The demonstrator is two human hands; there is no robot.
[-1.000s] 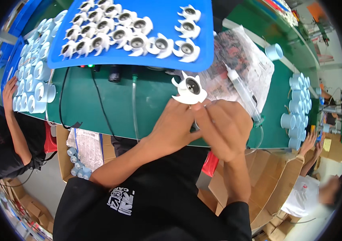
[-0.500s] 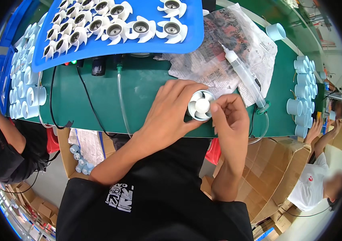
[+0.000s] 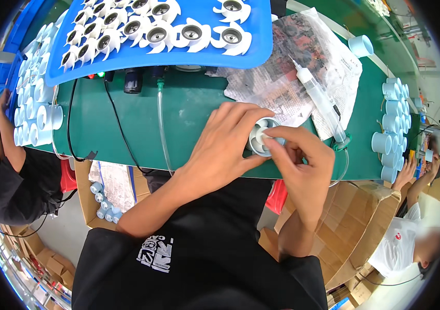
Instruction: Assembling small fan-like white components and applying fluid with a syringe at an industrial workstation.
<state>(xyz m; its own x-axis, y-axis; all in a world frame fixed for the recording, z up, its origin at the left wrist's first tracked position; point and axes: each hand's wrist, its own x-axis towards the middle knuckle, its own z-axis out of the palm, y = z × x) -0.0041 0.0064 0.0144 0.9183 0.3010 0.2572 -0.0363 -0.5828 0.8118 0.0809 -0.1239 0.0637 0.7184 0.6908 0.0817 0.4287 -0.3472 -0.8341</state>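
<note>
A light blue round fan housing [image 3: 271, 122] is held at the table's near edge by my left hand [image 3: 220, 137], its fingers and thumb wrapped round the side. Inside the ring sits a white fan impeller [image 3: 256, 138], facing up. My right hand [image 3: 308, 160] is closed, with thumb and forefinger pinching at the impeller near its hub and partly covering it. The other right fingers curl beneath.
A blue tray [image 3: 178, 58] of white impellers stands at the back. A large syringe [image 3: 320, 98] with a tube lies on crumpled paper [image 3: 261, 85]. Blue housings stand at the left [image 3: 47, 118] and right [image 3: 381, 143]. A cardboard box [image 3: 344, 222] is below; co-workers sit on both sides.
My right thumb and forefinger have moved from the housing's right rim in over its opening, onto the impeller. The left hand keeps its hold; the whole view has shifted slightly.
</note>
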